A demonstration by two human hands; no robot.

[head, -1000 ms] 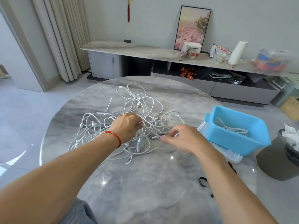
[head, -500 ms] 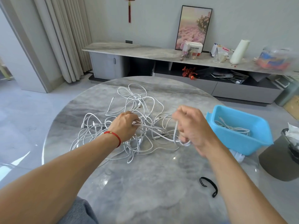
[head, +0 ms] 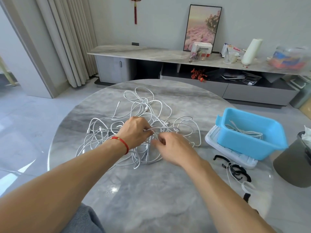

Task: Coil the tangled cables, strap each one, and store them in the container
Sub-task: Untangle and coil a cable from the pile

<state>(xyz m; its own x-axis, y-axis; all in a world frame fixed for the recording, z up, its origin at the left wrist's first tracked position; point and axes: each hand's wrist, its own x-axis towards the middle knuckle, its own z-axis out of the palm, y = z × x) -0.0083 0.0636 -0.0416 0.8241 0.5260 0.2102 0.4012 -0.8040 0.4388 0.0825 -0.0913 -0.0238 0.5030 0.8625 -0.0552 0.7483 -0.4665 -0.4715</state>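
Observation:
A tangle of white cables (head: 144,105) lies spread over the middle of the round marble table (head: 151,190). My left hand (head: 134,132), with a red string on its wrist, grips strands in the middle of the tangle. My right hand (head: 175,148) is just to its right, its fingertips pinching a white strand near the left hand's. The blue container (head: 276,132) stands at the right on a clear lid (head: 212,140), with one coiled white cable (head: 244,132) inside. Black straps (head: 237,172) lie on the table in front of the container.
A grey waste bin (head: 292,167) stands off the table's right edge. Behind the table runs a long low cabinet (head: 151,54) with a framed picture, a paper roll and boxes. Curtains hang at the back left.
My right hand, which was raised with a strand half a second ago, has come back down into the tangle next to my left hand. The left hand has stayed in the pile.

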